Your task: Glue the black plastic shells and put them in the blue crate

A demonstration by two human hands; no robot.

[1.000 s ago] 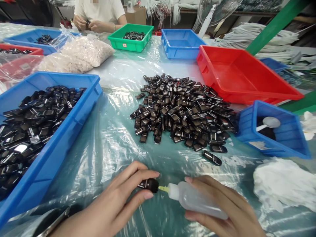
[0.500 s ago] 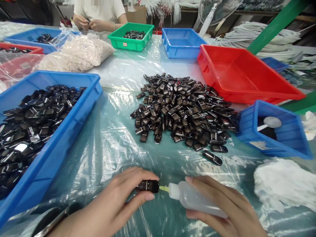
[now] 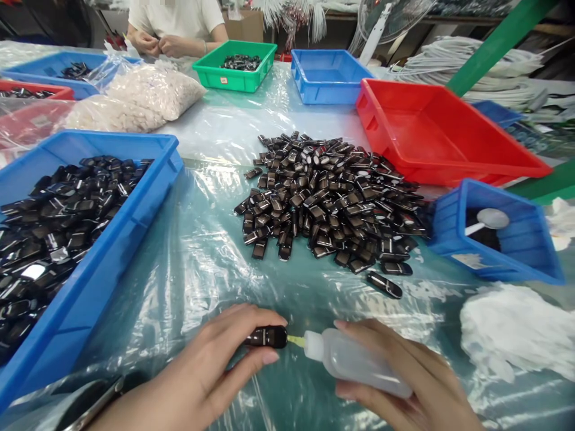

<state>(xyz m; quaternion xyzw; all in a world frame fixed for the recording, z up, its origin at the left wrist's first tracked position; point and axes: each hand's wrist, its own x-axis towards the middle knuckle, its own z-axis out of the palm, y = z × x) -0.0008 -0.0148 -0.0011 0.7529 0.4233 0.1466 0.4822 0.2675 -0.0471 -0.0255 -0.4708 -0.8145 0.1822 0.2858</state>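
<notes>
Between the thumb and fingers of my left hand (image 3: 220, 359) lies a glossy black piece (image 3: 268, 337), its rounded end facing right. My right hand (image 3: 404, 371) is wrapped round a translucent squeeze bottle (image 3: 359, 362), tilted with its white cap to the left. The bottle's thin yellowish nozzle (image 3: 295, 340) reaches the end of the black piece; whether it enters the piece is too small to tell. Beyond my hands a large heap of similar black pieces (image 3: 323, 197) covers the table (image 3: 202, 269), with one piece (image 3: 384, 285) at its near edge.
A blue tray (image 3: 130, 233) full of black pieces stands left. At right are a red tray (image 3: 440, 131), a blue bin (image 3: 516, 239) with a scoop (image 3: 493, 218), and white cloth (image 3: 516, 329). Farther back are a green tray (image 3: 238, 81) and a person's hands (image 3: 159, 45).
The whole view has shifted slightly, so things appear a little farther left. My hands keep the same hold on the black piece and the bottle.
</notes>
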